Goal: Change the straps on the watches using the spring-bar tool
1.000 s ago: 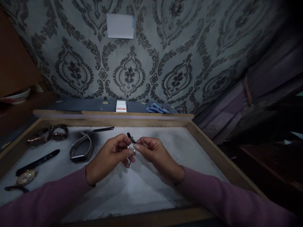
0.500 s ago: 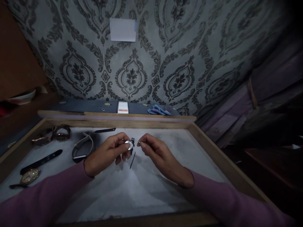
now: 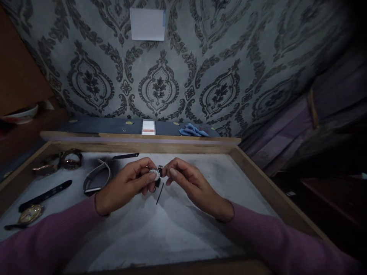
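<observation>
My left hand (image 3: 126, 186) pinches a small wristwatch (image 3: 156, 175) with a pale, round face between thumb and fingers, above the white work surface. A short black strap piece hangs below the watch, partly hidden. At the right side of the watch is my right hand (image 3: 197, 185), its index fingertip at the dark strap end by the case. Its fingers are curled, and anything between them is too small or hidden to make out. Just below the watch a thin black stick (image 3: 159, 193) slants down; I cannot tell whether it lies on the surface.
A wooden rim (image 3: 172, 148) borders the white surface (image 3: 160, 236). To the left lie a gold-faced watch (image 3: 31, 214) with black strap, a grey-banded watch (image 3: 97, 179), brown watches (image 3: 71, 159) and a dark blade-like strip (image 3: 125, 156). A blue cloth (image 3: 193, 130) rests behind the rim.
My right fingertips have moved left, up against the watch; the thin pale piece seen between them is out of sight. The watch face has turned more toward me. The view has tilted slightly down.
</observation>
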Demonstrator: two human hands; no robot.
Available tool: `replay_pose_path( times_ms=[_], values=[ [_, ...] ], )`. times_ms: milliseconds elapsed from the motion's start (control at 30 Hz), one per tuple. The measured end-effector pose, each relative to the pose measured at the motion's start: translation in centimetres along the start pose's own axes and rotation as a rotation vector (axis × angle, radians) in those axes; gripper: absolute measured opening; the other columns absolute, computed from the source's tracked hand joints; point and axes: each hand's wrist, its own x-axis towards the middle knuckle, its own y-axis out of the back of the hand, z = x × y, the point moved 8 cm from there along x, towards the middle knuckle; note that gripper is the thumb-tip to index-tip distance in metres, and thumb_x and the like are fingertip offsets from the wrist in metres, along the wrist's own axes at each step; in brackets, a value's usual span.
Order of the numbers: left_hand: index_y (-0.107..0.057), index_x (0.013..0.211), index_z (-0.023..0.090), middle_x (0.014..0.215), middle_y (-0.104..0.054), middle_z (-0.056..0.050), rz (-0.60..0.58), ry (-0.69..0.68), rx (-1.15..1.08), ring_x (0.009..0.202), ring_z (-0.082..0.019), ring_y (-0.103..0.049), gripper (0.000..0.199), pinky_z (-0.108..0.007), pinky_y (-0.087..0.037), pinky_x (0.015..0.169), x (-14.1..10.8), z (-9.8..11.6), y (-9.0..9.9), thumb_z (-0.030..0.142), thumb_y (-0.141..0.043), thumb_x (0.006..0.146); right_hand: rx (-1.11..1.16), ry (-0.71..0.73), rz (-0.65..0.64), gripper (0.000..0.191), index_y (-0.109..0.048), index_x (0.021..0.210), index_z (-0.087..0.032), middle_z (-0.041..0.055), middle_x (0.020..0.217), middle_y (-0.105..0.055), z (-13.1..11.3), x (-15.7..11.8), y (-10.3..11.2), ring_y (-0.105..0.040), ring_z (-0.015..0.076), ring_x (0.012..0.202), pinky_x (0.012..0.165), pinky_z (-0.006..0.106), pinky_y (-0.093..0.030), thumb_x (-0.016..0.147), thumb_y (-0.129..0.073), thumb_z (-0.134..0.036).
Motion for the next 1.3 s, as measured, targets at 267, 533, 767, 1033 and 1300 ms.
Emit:
replay_pose_path(
  times_ms=[267, 533, 767, 1033, 1300],
  values=[
    [-0.053, 0.087, 0.014, 0.061, -0.053, 0.004, -0.1, 0.011, 0.007, 0.051, -0.007, -0.044, 0.021, -0.019, -0.034, 0.048, -0.2, 0.2, -1.1, 0.035, -0.053, 0.09, 0.155, -0.059, -0.089, 0.027, -0.054, 0.09, -0.017, 0.0017, 0.087, -0.053, 0.8, 0.0, -0.9, -0.056, 0.0091, 0.068, 0.059, 0.023, -0.057, 0.096, -0.047, -0.042],
    [-0.055, 0.087, 0.013, 0.063, -0.053, 0.003, -0.029, 0.001, 0.073, 0.05, -0.007, -0.045, 0.022, -0.019, -0.035, 0.049, -0.1, 0.0, -0.3, 0.035, -0.052, 0.09, -0.137, 0.031, 0.043, 0.024, -0.055, 0.083, -0.016, -0.002, 0.065, -0.056, 0.0, -0.3, 0.4, -0.052, 0.007, 0.051, 0.05, 0.018, -0.046, 0.097, -0.048, -0.035],
    [-0.054, 0.085, 0.014, 0.064, -0.052, 0.004, 0.013, -0.035, 0.115, 0.053, -0.008, -0.047, 0.022, -0.021, -0.038, 0.051, -0.3, -0.1, -0.1, 0.035, -0.049, 0.092, -0.31, 0.068, 0.007, 0.022, -0.059, 0.081, -0.016, -0.0018, 0.06, -0.06, -0.6, -0.8, -0.1, -0.058, 0.0074, 0.05, 0.052, 0.017, -0.048, 0.097, -0.047, -0.024],
    [-0.054, 0.083, 0.014, 0.063, -0.054, 0.003, 0.018, -0.042, 0.093, 0.052, -0.008, -0.048, 0.023, -0.02, -0.038, 0.05, -0.1, -0.1, 0.1, 0.035, -0.05, 0.091, -0.312, 0.051, -0.016, 0.023, -0.064, 0.085, -0.014, 0.003, 0.07, -0.069, -0.2, -0.8, 0.1, -0.067, 0.0105, 0.06, 0.059, 0.02, -0.053, 0.097, -0.049, -0.026],
    [-0.054, 0.081, 0.014, 0.061, -0.054, 0.003, 0.009, -0.016, 0.036, 0.049, -0.007, -0.047, 0.026, -0.019, -0.038, 0.047, -0.1, -0.2, 0.1, 0.039, -0.053, 0.089, -0.208, -0.013, -0.045, 0.03, -0.066, 0.086, -0.013, 0.0044, 0.07, -0.07, 0.1, -0.7, 0.1, -0.068, 0.0118, 0.061, 0.059, 0.022, -0.056, 0.095, -0.051, -0.037]
  ],
)
